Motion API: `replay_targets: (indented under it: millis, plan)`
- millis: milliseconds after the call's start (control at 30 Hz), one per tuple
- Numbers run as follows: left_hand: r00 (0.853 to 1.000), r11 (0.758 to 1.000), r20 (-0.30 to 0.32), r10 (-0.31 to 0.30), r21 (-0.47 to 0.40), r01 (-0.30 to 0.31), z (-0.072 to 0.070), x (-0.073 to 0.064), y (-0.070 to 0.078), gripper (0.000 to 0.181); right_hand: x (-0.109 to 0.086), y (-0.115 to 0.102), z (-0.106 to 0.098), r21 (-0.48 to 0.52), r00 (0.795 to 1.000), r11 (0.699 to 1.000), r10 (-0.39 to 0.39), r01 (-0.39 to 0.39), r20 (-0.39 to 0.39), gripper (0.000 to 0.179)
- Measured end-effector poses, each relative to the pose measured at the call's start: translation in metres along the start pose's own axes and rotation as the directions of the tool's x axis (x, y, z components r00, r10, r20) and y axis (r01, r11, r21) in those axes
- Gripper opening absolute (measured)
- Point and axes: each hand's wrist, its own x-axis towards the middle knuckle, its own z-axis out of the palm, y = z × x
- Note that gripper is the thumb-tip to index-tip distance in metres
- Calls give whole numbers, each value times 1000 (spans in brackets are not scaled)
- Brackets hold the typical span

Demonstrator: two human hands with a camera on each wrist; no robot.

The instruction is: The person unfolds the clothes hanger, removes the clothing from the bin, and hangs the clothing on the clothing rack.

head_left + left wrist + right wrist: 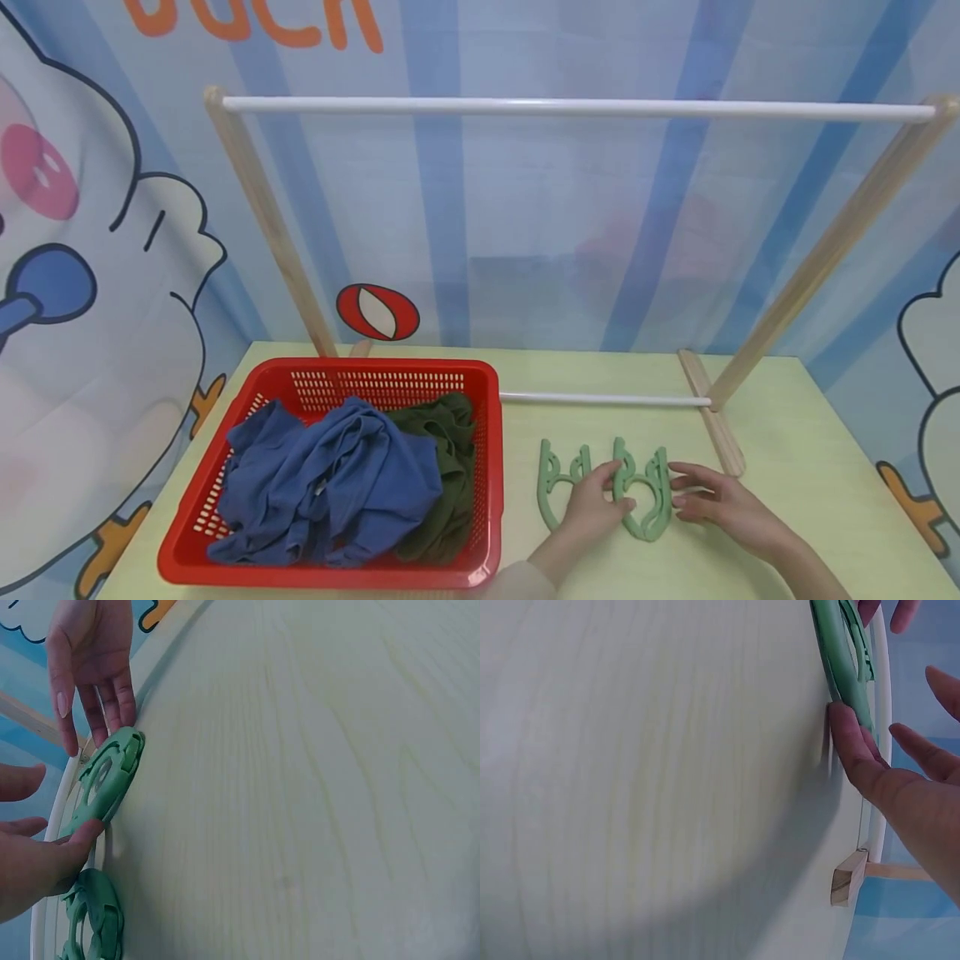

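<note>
Two folded green plastic clothes hangers lie side by side on the table, right of the basket. My left hand (591, 510) is between them and holds the left edge of the right-hand hanger (656, 518) between thumb and fingers. In the left wrist view that hanger (116, 784) is tilted. At its opposite edge my right hand (716, 504) has loosely extended fingers, with a fingertip touching the green rim in the right wrist view. The other hanger (542, 483) rests beside my left hand, partly hidden by it.
A red plastic basket (491, 467) at the left holds blue cloth (337, 479) and dark green cloth (453, 475). Behind stands a wooden rack with a white top rail (577, 107), a low white bar (600, 399) and a wooden foot (712, 417) at the right. A printed curtain hangs at the back.
</note>
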Motion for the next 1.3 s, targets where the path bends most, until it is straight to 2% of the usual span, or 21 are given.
replay_targets:
  millis: [233, 533, 800, 933, 1067, 1300]
  plan:
    - [1000, 1000, -2, 7, -2, -7, 1, 0, -2, 45, -2, 6, 0, -5, 998, 999, -48, 48, 36, 54]
    - [1000, 999, -6, 8, -48, -8, -1, -3, -1, 35, -3, 7, 2, -14, 999, 999, -44, 44, -1, 51]
    - [993, 992, -85, 82, -87, -90, -5, -8, 7, 31, -9, -10, 4, -88, 989, 989, -123, 115, -83, 50]
    - [981, 984, -155, 120, -115, -138, -10, -11, 18, 31, -9, -26, 4, -77, 982, 984, -164, 157, -91, 49]
    - [966, 973, -213, 143, -147, -177, -19, -15, 36, 31, -8, -46, 4, -71, 971, 975, -219, 213, -96, 46]
    - [964, 944, -216, 153, -256, -207, -49, -21, 71, 33, -2, -88, 9, -117, 952, 958, -276, 262, -135, 46]
